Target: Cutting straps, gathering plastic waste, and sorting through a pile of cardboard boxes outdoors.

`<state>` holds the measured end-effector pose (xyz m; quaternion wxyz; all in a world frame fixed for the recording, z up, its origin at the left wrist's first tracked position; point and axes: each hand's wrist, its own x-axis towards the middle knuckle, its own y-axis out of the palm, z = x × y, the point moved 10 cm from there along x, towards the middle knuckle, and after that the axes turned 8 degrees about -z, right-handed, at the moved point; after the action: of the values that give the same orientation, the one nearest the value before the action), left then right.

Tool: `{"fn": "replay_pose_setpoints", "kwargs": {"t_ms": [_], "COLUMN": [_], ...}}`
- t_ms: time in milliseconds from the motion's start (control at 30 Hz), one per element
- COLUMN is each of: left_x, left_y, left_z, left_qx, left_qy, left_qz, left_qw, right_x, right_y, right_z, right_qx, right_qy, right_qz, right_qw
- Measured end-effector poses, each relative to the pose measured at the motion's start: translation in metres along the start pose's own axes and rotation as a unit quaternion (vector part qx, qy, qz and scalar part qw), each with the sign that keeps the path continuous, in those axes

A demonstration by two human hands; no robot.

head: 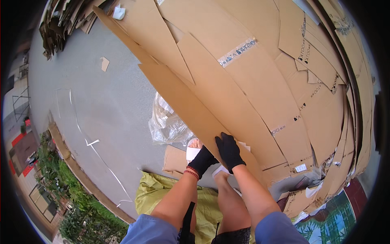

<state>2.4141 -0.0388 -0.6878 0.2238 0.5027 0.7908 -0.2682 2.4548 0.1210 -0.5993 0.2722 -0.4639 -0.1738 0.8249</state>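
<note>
Both my hands wear black gloves and are at the near end of a long brown cardboard sheet [195, 106], whose left part is raised off the pile. My left hand [203, 161] is at the sheet's lower left edge, its fingers hidden behind the cardboard, so its hold cannot be made out. My right hand [229, 150] lies on the upper face of the sheet with its fingers somewhat spread. Beneath and to the right is a large pile of flattened cardboard boxes [262, 82], several with printed tape.
Clear plastic film [170, 128] and a small cardboard piece [175, 160] lie by my feet. A yellow-green woven sack [155, 189] is under my legs. White strapping [105, 164] crosses the grey ground. More stacked cardboard [61, 27] stands at the upper left; plants [73, 183] border the lower left.
</note>
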Motion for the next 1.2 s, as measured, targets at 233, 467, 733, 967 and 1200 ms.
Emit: {"fn": "replay_pose_setpoints", "kwargs": {"t_ms": [233, 467, 733, 967, 1200], "left_x": [-0.005, -0.009, -0.016, -0.011, -0.014], "left_y": [-0.004, -0.062, -0.068, -0.061, -0.072], "left_z": [-0.184, -0.125, -0.096, -0.100, -0.152], "left_qx": [-0.634, -0.222, -0.117, -0.119, -0.314], "left_qy": [-0.167, -0.245, -0.262, -0.255, -0.178], "left_qz": [-0.051, -0.365, -0.367, -0.373, -0.381], "left_qw": [0.753, 0.870, 0.885, 0.884, 0.851], "right_x": [0.015, 0.061, 0.187, 0.199, 0.031], "right_y": [-0.032, -0.050, -0.147, -0.150, -0.023], "right_z": [-0.039, 0.046, 0.020, 0.001, 0.045], "right_qx": [-0.067, -0.296, -0.217, -0.102, 0.214], "right_qy": [-0.033, -0.253, -0.125, 0.027, -0.056], "right_qz": [-0.030, -0.047, -0.189, -0.057, 0.255], "right_qw": [0.997, 0.920, 0.949, 0.993, 0.941]}}
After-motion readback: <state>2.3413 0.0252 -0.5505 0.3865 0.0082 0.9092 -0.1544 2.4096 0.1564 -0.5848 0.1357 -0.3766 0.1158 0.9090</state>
